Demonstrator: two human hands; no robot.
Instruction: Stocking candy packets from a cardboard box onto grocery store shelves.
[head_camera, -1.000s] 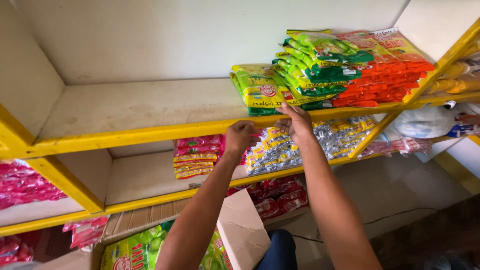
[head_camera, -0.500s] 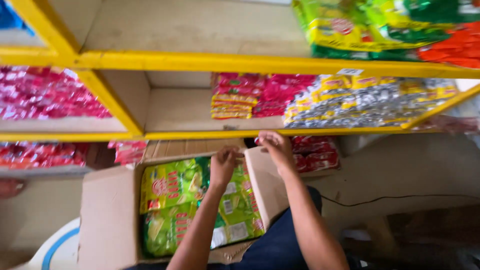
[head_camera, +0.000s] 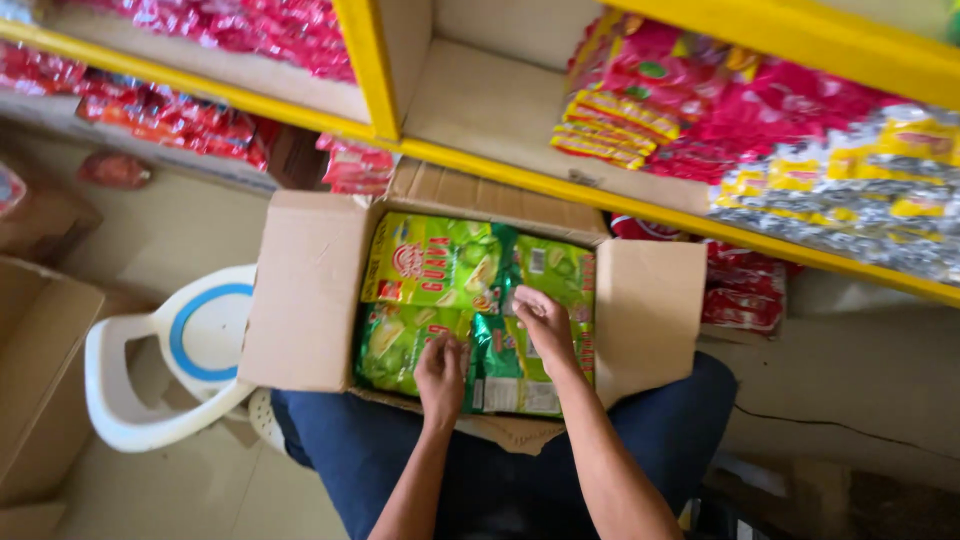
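Observation:
An open cardboard box (head_camera: 310, 300) rests on my lap, filled with green and yellow snack packets (head_camera: 430, 265). My left hand (head_camera: 441, 368) lies flat on the packets at the near side of the box, fingers spread. My right hand (head_camera: 541, 322) presses on a green packet (head_camera: 545, 270) on the box's right side, fingers curled over its edge. Whether either hand has a firm grip on a packet is unclear.
Yellow-framed shelves (head_camera: 520, 175) run across the top, holding red packets (head_camera: 680, 110) and silver and yellow packets (head_camera: 850, 200). A white plastic chair (head_camera: 170, 370) stands at the left. More cardboard boxes (head_camera: 40, 370) sit at the far left. A black cable (head_camera: 830, 425) crosses the floor at the right.
The view has tilted down from the upper shelf to the box on my lap. Both hands came down from the shelf edge and now rest on the packets in the box.

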